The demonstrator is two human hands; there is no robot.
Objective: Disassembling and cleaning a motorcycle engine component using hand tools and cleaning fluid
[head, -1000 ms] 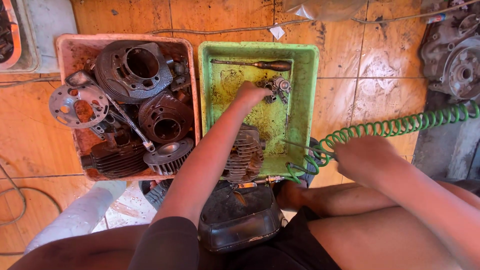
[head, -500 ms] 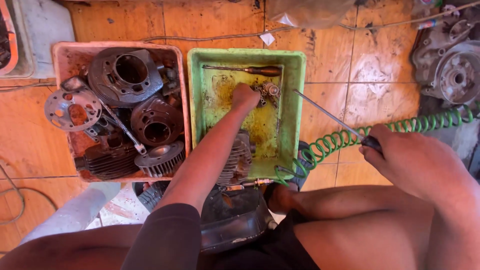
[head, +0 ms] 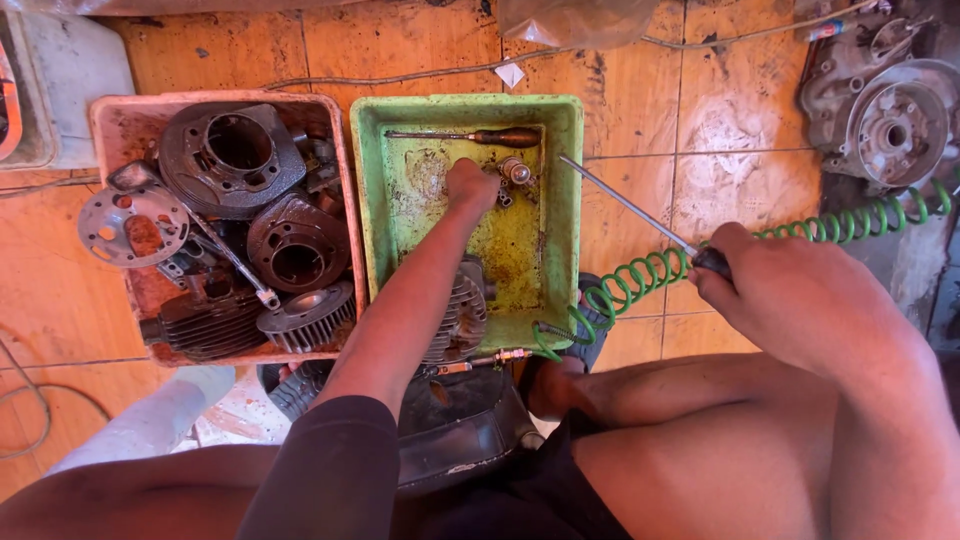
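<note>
While the left hand (head: pixel 470 186) reaches into the green tray (head: pixel 405 110), fingers curled on a small metal part (head: pixel 514 174), the right hand (head: pixel 790 290) grips a long screwdriver (head: pixel 625 204), tip over the tray's right rim, beside the green coiled hose (head: pixel 760 245).

Green tray (head: pixel 370 180), pink tray (head: pixel 110 115), green coiled hose (head: pixel 800 232), orange floor tiles (head: pixel 640 90).

A single head-worn camera looks almost straight down from above the seated person, close enough that thighs and forearms fill the lower half of the view. It faces the tiled floor (head: pixel 700 100), with the green tray (head: pixel 560 200) near the centre and the pink tray (head: pixel 345 200) to its left. No second view overlaps it.
</note>
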